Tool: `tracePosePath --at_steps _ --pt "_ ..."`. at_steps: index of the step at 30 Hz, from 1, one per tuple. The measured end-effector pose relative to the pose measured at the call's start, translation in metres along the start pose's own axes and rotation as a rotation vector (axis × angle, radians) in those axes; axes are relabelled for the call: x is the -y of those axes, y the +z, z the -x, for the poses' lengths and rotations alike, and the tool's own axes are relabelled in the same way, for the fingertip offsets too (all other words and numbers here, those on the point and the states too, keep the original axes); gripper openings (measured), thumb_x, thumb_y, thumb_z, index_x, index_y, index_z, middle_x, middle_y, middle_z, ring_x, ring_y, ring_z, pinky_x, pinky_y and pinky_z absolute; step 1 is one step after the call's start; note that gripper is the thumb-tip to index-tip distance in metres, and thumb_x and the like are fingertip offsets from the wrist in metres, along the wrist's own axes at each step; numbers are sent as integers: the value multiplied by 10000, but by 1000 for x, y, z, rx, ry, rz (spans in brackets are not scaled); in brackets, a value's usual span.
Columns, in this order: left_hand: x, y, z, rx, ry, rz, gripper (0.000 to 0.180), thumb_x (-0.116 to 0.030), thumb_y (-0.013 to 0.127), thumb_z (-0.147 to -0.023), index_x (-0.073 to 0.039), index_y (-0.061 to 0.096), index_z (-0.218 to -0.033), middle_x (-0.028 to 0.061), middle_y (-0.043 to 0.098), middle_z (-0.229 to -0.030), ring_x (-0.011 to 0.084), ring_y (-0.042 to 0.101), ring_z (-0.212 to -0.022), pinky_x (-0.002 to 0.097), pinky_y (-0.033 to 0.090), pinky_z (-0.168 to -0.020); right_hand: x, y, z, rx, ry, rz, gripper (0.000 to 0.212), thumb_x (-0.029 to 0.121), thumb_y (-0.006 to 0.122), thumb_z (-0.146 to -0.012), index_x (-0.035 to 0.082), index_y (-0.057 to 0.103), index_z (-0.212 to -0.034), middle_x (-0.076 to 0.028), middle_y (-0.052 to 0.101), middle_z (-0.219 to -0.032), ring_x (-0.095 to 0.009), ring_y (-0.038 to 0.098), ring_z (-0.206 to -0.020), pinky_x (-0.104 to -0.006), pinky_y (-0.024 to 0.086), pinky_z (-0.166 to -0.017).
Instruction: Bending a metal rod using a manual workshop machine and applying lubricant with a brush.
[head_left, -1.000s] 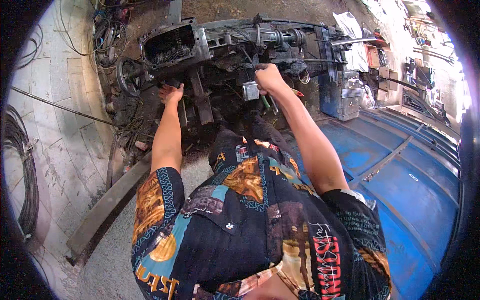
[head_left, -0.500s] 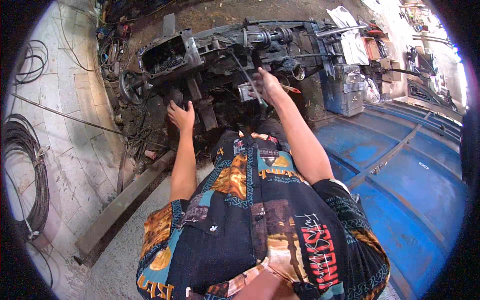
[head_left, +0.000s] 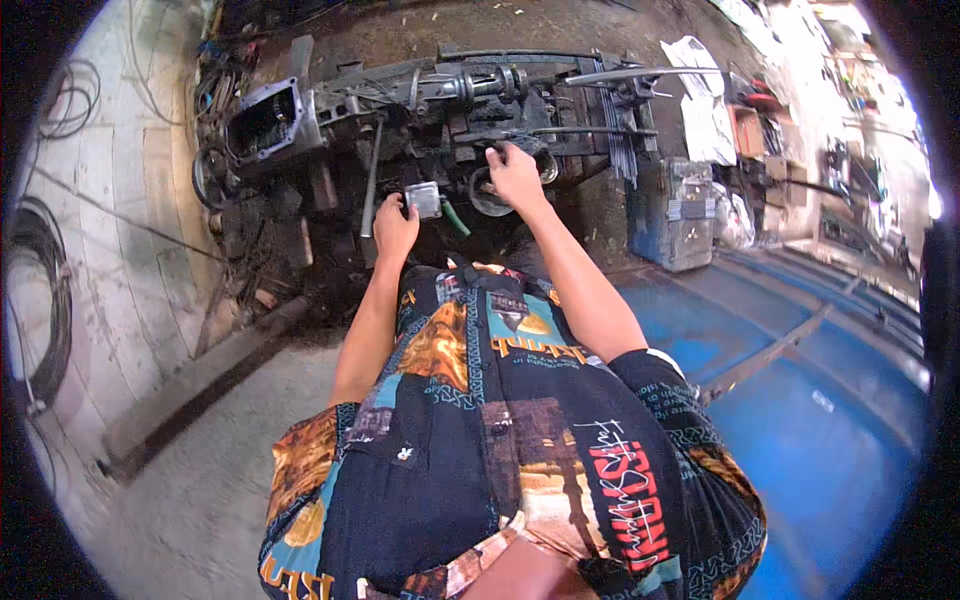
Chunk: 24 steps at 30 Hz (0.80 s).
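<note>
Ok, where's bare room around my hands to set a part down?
Bare concrete floor lies left of your left arm, bordered by the long beam. The blue sheet on your right is open too. Around the left hand and right hand the greasy machine and scrap crowd everything.

A: Surroundings? Coiled black cables (head_left: 40, 300) hang on the tiled wall (head_left: 120, 260), left.
B: Right side: blue sheet-metal panel (head_left: 830, 420), grey metal box (head_left: 680, 215) beside it, white cloth (head_left: 700, 95) behind. Concrete floor (head_left: 180, 500) below.
</note>
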<state>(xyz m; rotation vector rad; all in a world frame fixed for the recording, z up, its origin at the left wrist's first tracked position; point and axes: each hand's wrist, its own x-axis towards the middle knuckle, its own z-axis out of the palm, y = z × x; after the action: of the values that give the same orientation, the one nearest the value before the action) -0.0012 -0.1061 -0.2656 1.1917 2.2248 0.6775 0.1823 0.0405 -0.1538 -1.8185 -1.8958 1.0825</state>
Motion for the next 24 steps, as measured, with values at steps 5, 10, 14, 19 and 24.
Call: tracePosePath --at_steps 5,10,14,19,24 --pt "-55 51 20 -76 -171 -68 323 -274 667 -823 2 642 -990 198 674 -919 386 640 -887 464 510 -773 -26 -43 -23 160 -206 248 335 281 535 -910 -26 595 -1030 -262 626 -1000 -449 608 -943 -516 491 -837" --pt "-84 94 32 58 -414 -65 343 -350 656 -834 -33 674 -966 185 689 -940 376 650 -928 468 514 -787 -63 -69 -24 266 -273 296 328 276 537 -898 -26 600 -1007 -258 629 -1001 -431 620 -934 -510 499 -832" --pt "-44 138 32 286 -795 19 567 -480 663 -814 -41 621 -1170 231 616 -1197 373 593 -1118 453 483 -896 -87 -91 -12 357 -357 325 314 258 538 -891 -22 588 -1021 -251 632 -989 -434 615 -936 -511 503 -824" --pt "-15 163 44 204 -1043 776 323 -356 695 -840 -93 549 -958 38 533 -762 164 560 -662 364 445 -530 -112 -118 -13 480 -344 325 305 253 570 -869 -17 619 -1003 -263 636 -1020 -437 620 -940 -514 502 -842" --pt "-52 144 38 44 -1005 944 167 -186 628 -905 -45 559 -847 14 514 -628 129 520 -485 314 521 -487 -135 -136 -23 466 -307 238 332 240 581 -862 -15 631 -1069 -272 641 -1039 -437 619 -960 -498 498 -869"
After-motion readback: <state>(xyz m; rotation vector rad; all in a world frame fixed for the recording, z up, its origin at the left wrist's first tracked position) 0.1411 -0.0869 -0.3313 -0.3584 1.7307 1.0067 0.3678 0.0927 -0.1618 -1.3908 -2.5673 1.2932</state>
